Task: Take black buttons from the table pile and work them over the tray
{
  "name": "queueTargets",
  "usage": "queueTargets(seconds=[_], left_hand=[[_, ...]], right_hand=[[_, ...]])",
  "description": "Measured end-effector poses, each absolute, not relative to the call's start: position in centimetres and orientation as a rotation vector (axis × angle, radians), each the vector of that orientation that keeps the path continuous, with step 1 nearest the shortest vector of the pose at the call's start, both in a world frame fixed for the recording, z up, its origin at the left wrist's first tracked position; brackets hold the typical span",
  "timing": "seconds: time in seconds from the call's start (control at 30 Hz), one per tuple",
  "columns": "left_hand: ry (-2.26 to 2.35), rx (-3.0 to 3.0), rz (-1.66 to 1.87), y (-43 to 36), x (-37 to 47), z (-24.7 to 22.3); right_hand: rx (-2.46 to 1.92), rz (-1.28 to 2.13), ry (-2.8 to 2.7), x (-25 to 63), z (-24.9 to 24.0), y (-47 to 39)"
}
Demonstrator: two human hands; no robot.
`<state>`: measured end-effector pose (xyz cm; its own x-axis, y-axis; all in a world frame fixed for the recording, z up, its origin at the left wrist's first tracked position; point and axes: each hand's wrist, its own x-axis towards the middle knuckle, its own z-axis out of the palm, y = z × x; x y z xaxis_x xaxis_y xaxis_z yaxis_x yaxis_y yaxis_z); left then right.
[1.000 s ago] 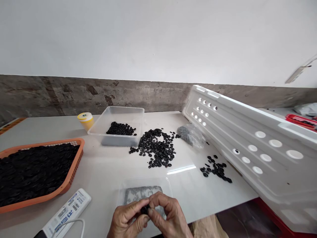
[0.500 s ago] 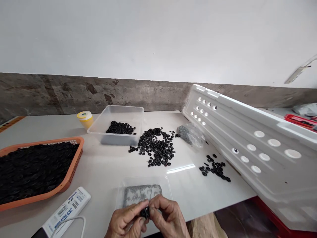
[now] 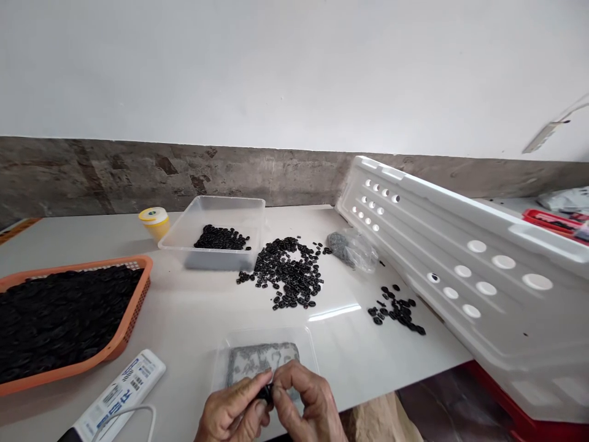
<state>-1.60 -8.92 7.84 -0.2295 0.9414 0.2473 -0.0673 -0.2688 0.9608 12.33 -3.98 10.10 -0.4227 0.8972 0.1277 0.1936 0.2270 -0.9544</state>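
Note:
My left hand (image 3: 234,410) pinches a small black plastic part (image 3: 264,393) between thumb and forefinger. From the other side, my right hand (image 3: 306,402) closes its thumb and fingertips against the same part; whether a second tiny piece is in them is hidden. Both hands are over the near edge of a clear shallow box (image 3: 301,337), which has small grey bits on its bottom. Beyond it lies a loose pile of small black oval parts (image 3: 292,270) on the white table (image 3: 197,319).
An orange basket (image 3: 133,310) full of black parts stands left, near a white power bank (image 3: 126,390) with a cable. Behind are a yellow cup (image 3: 156,224), a translucent bin (image 3: 207,259) and a plastic bag (image 3: 354,248). A white perforated panel (image 3: 414,233) leans right, beside black discs (image 3: 400,313).
My fingers have shifted slightly around the black part, which is now more covered by them. The whole view has moved a little; the things on the table stay put.

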Motion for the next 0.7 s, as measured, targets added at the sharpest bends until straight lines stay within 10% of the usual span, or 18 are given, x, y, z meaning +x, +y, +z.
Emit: queueTargets(seconds=[0.7], left_hand=[[0.879, 0.500, 1.209, -7.9, -1.9, 8.5]], right_hand=[[-0.484, 2.144, -0.988, 11.6, 8.3, -3.1]])
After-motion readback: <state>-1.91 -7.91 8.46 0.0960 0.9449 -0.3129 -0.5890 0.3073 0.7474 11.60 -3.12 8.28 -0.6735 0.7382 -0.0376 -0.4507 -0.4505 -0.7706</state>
